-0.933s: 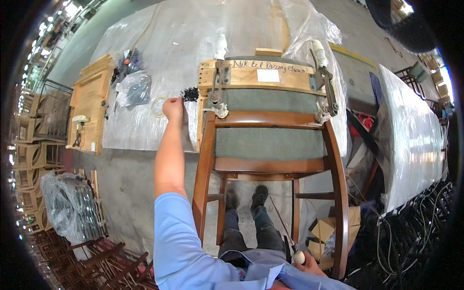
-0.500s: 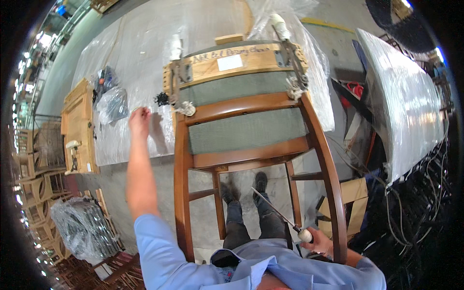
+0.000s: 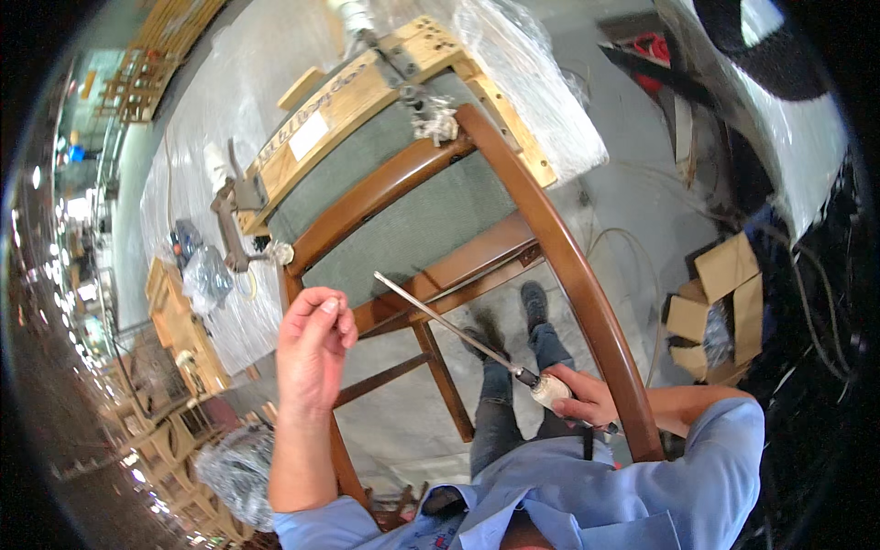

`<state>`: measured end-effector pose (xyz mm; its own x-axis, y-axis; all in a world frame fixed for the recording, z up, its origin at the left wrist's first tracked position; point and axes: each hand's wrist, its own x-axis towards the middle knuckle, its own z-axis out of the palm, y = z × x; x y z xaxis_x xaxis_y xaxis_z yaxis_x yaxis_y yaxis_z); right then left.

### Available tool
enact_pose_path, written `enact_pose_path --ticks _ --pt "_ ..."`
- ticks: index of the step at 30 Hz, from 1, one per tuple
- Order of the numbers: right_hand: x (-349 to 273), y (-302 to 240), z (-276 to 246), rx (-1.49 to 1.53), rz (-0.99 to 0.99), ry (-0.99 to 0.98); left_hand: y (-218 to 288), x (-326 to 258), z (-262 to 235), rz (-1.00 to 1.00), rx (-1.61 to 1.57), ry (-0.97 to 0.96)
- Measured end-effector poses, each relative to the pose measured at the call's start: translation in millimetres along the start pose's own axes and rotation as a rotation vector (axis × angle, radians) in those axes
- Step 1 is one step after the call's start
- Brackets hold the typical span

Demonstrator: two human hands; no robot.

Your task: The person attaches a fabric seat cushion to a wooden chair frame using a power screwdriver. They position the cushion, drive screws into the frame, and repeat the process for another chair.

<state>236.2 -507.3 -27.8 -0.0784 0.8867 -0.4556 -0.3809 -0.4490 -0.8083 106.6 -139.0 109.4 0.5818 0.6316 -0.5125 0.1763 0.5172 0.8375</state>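
Observation:
My right hand (image 3: 587,396) is closed around the pale wrapped grip of a long-shafted screwdriver (image 3: 495,354), which looks like a powered one. Its tip points up and left, in front of the chair's lower rail. My left hand (image 3: 314,335) is raised beside that rail, fingers curled and thumb against the fingertips; anything pinched there is too small to name. Between my arms stands a brown wooden chair (image 3: 561,229) with a grey-green panel (image 3: 440,215) behind its rails. Two metal clamps, left (image 3: 229,220) and right (image 3: 396,66), press it against a light wooden jig board (image 3: 353,103).
Plastic film covers the worktable (image 3: 197,151) under the jig. A clear plastic bag (image 3: 209,278) lies at left near a second wooden jig (image 3: 174,316). An opened cardboard box (image 3: 747,307) and loose hoses (image 3: 811,325) are on the right. Wrapped goods (image 3: 238,467) stand lower left.
My left hand has come back from the tabletop near the plastic bag to the chair's rail. The screwdriver in my right hand has risen toward it. The view has turned and shifted right.

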Motion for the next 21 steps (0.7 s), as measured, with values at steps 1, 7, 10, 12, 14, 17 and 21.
enact_pose_path --ticks 1,7,10,12,14,17,21 --pt "6 2 0 0.035 -0.036 -0.026 -12 9 4 -0.016 -0.009 0.0" --pt "27 32 3 0.056 -0.247 -0.084 -43 30 -5 0.0 0.06 0.059" --pt "30 36 5 0.03 -0.26 -0.106 -45 31 -11 0.025 0.114 0.08" --pt "34 38 5 0.042 -0.274 -0.144 -48 32 -12 0.001 0.145 0.075" --pt "35 36 3 0.007 -0.274 -0.141 -50 34 -13 -0.011 0.17 0.077" --pt "34 41 0 -0.004 -0.24 -0.136 -51 34 -13 -0.024 0.186 0.079" --pt "32 48 -5 -0.07 -0.261 -0.117 -51 35 -14 -0.017 0.208 0.118"
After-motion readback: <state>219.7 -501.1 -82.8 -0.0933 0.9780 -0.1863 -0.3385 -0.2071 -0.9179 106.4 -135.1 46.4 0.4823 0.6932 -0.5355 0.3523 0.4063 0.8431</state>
